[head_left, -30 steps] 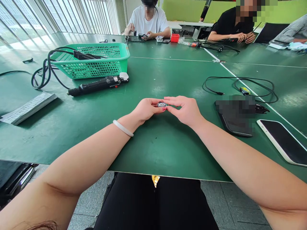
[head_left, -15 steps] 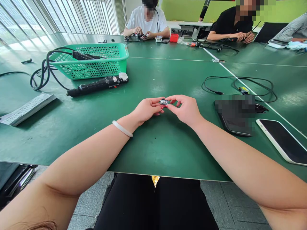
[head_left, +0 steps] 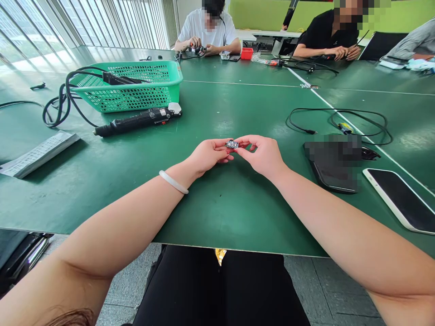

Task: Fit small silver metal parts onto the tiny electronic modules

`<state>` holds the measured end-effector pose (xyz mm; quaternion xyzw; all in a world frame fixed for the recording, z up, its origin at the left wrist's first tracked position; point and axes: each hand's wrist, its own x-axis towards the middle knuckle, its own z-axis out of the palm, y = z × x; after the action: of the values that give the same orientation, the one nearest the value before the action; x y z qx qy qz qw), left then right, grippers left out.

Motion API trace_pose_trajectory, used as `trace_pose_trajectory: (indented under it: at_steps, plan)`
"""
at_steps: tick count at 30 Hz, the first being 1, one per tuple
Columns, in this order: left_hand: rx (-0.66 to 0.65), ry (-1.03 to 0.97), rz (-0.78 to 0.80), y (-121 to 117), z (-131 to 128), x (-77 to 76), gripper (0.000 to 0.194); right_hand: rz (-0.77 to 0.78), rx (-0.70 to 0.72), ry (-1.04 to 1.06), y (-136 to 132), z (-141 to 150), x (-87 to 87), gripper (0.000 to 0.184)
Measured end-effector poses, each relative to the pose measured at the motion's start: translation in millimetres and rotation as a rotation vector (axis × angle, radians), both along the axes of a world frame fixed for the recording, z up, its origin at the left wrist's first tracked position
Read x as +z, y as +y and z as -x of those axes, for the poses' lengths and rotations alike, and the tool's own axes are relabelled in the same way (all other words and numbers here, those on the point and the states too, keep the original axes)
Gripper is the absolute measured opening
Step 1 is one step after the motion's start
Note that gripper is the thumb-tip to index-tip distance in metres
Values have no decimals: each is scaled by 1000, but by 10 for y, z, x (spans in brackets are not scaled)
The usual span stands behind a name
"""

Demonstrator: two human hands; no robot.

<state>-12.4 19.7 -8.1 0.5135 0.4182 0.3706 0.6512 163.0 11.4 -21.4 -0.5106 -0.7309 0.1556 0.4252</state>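
A small block-like part with a black and silver-white patterned face [head_left: 232, 144] is pinched between my two hands, just above the green table. My left hand [head_left: 210, 156], with a pale bangle at its wrist, grips the part's left side between thumb and fingers. From the right, the thumb and index finger of my right hand [head_left: 262, 155] close on its other side. The part is too small to tell its exact kind, and the fingertips hide its edges.
Left lie a green basket [head_left: 129, 97] with black cables, a black electric screwdriver [head_left: 136, 121] and a paper stack [head_left: 41, 154]. To the right are a black case [head_left: 333, 176], a phone [head_left: 403, 199] and a coiled cable [head_left: 360, 113]. People sit across the green table [head_left: 224, 208].
My hands and the small part stay almost in place, with only a slight shift of the fingers and a small tilt of the part.
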Motion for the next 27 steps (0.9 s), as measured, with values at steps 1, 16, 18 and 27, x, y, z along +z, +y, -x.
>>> trace_pose_trajectory:
  at_steps: [1, 16, 18, 27]
  plan:
    - [0, -18, 6, -1, -1, 0, 35, -9, -5, -7, -6, 9, 6, 19]
    - [203, -134, 118, -180, -159, 43, 14, -99, -8, -86, -41, 254, -48, 7]
    - [198, -130, 129, -173, -139, 53, 14, -89, 10, -89, -48, 254, -49, 8]
    - [228, 124, 34, -67, 63, 191, 16, -87, 77, -70, 86, 12, -105, 30]
